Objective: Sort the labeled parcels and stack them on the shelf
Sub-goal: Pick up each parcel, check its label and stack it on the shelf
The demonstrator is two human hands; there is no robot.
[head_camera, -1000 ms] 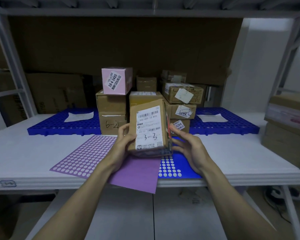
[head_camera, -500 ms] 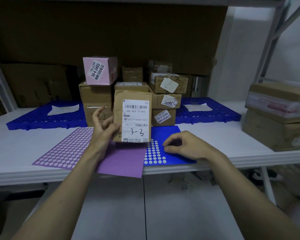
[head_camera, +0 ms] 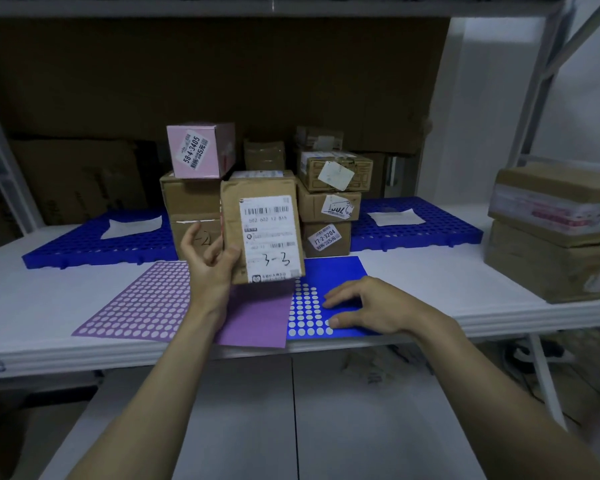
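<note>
My left hand holds a brown parcel upright above the shelf, its white label with a handwritten "3-3" facing me; the thumb presses the front edge, the fingers are behind. My right hand rests on the blue sticker sheet, fingers spread and slightly bent over the white dots. Behind stand stacked parcels: a pink box on brown boxes at left, and a stack of three labeled boxes at right.
A purple sticker sheet lies left of the blue one on the white shelf. Blue grid pallets lie behind. Large brown boxes stand at the right edge. Metal uprights frame both sides.
My right hand has let go of the parcel and dropped onto the blue sticker sheet. My left hand alone now holds the parcel, turned more upright.
</note>
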